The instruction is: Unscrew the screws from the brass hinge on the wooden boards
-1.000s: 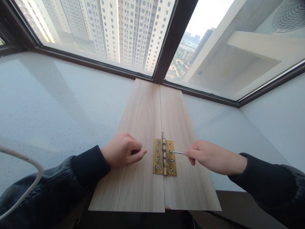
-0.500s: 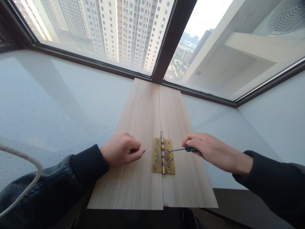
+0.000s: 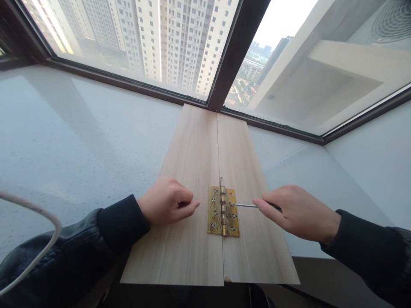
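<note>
At lower centre, the right hand point(image 3: 298, 211) pinches a screwdriver point(image 3: 247, 205), tip on the brass hinge point(image 3: 223, 211) joining two boards point(image 3: 195, 171); the left hand point(image 3: 167, 201), fingers curled, presses the left board, likely steadying it.

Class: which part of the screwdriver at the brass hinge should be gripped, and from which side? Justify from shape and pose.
The dark handle, from the right, where the right hand has its grip. The screwdriver's thin shaft points left, its tip on the hinge's right leaf, leaving only the thicker handle end to hold.
</note>
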{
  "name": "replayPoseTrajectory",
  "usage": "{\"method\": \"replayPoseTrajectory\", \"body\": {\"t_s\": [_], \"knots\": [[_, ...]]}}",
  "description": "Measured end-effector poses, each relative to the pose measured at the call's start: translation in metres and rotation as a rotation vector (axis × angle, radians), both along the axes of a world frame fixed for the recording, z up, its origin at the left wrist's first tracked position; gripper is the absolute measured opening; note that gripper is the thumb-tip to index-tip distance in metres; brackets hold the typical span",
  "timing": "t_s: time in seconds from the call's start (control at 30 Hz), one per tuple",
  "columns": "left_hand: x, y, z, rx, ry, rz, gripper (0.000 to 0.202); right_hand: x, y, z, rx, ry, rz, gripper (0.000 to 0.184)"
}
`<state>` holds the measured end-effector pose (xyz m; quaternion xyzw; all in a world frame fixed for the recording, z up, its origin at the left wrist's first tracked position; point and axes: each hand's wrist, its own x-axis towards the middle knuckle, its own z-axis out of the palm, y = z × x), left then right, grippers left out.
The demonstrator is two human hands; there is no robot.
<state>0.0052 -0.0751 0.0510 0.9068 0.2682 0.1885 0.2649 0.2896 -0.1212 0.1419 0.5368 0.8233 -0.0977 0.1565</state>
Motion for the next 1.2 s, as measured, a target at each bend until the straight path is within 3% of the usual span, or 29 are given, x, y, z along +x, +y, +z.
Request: {"method": "replayPoseTrajectory", "body": {"t_s": [0.07, 0.13, 0.2, 0.33, 0.4, 0.57, 0.73, 0.83, 1.03, 1.1, 1.2], "knots": [[0.000, 0.000, 0.000, 0.001, 0.004, -0.009, 0.043, 0.004, 0.001, 0.001, 0.103, -0.043, 0.274, 0.046], [0.000, 0.001, -0.001, 0.012, 0.008, -0.012, 0.043, 0.005, 0.003, 0.003, 0.156, -0.045, 0.424, 0.040], [0.000, 0.001, -0.002, 0.026, 0.017, -0.013, 0.043, 0.002, 0.004, 0.004, 0.154, 0.012, 0.318, 0.033], [0.000, 0.001, -0.002, 0.043, 0.031, -0.011, 0.043, -0.005, 0.000, 0.002, 0.084, 0.209, -0.250, 0.039], [0.000, 0.001, -0.002, 0.049, 0.026, -0.008, 0.043, -0.006, -0.003, 0.000, 0.012, 0.228, -0.371, 0.047], [0.000, 0.001, -0.001, 0.047, 0.032, 0.000, 0.043, -0.005, -0.009, -0.003, -0.169, 0.066, -0.367, 0.059], [0.001, 0.001, -0.001, 0.048, 0.025, -0.006, 0.044, -0.007, -0.011, 0.001, 0.044, -0.015, -0.095, 0.047], [0.001, 0.001, -0.001, 0.039, 0.039, -0.011, 0.043, -0.010, -0.010, 0.006, 0.083, -0.015, 0.012, 0.041], [0.000, 0.001, -0.001, 0.051, 0.006, 0.001, 0.044, -0.013, -0.006, 0.003, -0.054, 0.203, -0.441, 0.055], [0.000, 0.001, -0.001, 0.050, -0.004, 0.000, 0.044, -0.014, -0.005, 0.000, -0.067, 0.156, -0.469, 0.060], [0.000, 0.000, 0.000, 0.050, -0.006, -0.003, 0.043, -0.015, -0.006, -0.002, -0.043, 0.045, -0.374, 0.056]]}}
